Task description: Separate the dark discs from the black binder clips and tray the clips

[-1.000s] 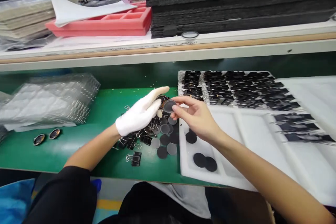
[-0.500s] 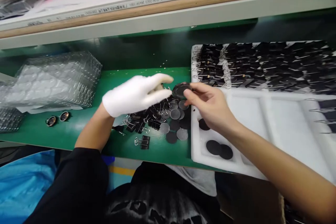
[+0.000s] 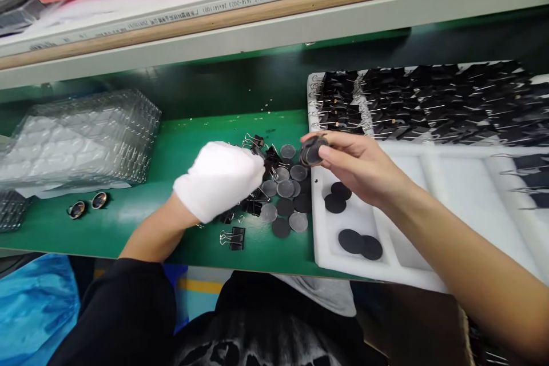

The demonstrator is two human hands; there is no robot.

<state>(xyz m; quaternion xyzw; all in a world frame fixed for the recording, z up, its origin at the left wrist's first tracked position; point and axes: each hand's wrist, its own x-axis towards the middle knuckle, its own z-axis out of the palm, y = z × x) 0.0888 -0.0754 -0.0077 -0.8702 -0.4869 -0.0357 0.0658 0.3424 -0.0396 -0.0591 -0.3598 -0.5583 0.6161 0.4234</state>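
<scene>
My left hand [image 3: 221, 180], in a white glove, is over the pile of black binder clips [image 3: 253, 206]. Its fingers are curled in, and whatever they hold is hidden behind the glove. Between the thumb and fingers of my bare right hand [image 3: 355, 166] is a small bunch of dark round discs [image 3: 312, 151], raised above the left edge of the white tray. Several grey and black discs [image 3: 285, 189] lie on the green bench between the hands. One binder clip [image 3: 234, 238] sits apart near the front edge.
The white foam tray [image 3: 315, 229] holds loose black discs [image 3: 351, 240] in its left compartments and rows of clipped black pieces [image 3: 429, 100] at the back. Clear plastic trays [image 3: 98, 137] are stacked at left, behind two round metal-rimmed pieces [image 3: 99, 200]. A shelf edge [image 3: 257, 26] runs overhead.
My left hand has lowered onto the clips, its stretched fingers now curled. The right hand has moved slightly right, still holding the discs.
</scene>
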